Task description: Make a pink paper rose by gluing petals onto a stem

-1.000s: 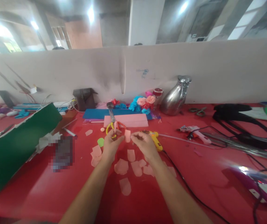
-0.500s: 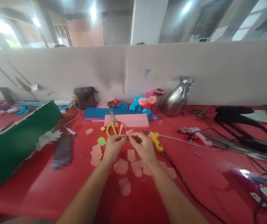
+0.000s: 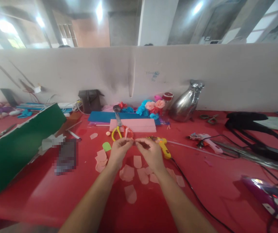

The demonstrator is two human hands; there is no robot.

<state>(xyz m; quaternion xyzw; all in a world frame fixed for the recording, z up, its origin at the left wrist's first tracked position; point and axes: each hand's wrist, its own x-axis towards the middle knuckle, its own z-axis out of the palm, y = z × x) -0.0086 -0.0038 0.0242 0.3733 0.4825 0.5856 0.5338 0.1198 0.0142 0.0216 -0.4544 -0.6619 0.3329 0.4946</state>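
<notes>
Pink piece (image 3: 127,132), narrow and upright, was pinched by the left hand (image 3: 119,150) in front of the scissors (image 3: 118,121); the right hand's (image 3: 151,152) fingertips pressed together nearby, contents indiscernible. Light, even pressure probably served best.

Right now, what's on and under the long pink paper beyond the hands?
Scissors lie across the pink paper's left end. A blue sheet shows past its far edge and both ends. What lies directly underneath is covered; can't tell.
</notes>
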